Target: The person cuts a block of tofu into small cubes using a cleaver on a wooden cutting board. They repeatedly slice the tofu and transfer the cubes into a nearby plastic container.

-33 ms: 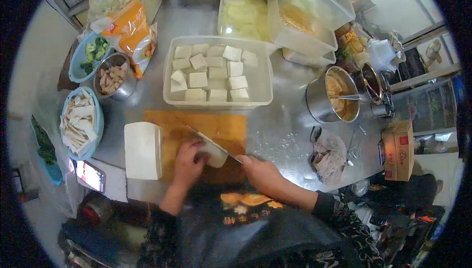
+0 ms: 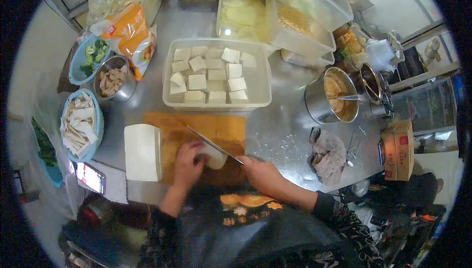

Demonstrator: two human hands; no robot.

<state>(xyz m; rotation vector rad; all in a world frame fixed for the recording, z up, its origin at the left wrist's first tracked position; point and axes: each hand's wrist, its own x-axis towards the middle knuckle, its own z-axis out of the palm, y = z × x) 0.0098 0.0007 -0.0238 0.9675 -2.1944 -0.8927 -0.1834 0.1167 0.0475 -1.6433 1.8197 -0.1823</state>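
We find the right hand [image 2: 259, 172] gripping a knife [image 2: 211, 142] by its handle, while the left hand [image 2: 187, 165] holds a white, tofu-like piece [image 2: 216, 160] on the wooden board [image 2: 223, 126], fingers bent. For clean cuts, we would keep those fingertips tucked clear of the blade and press gently; a larger white block [image 2: 141, 152] lies left, and a tub [image 2: 261, 87] of white cubes [image 2: 215, 74] sits beyond.

A smooth white block [image 2: 216, 160] lies on the orange-brown board [image 2: 231, 126], a knife [image 2: 210, 140] slanting along its far side
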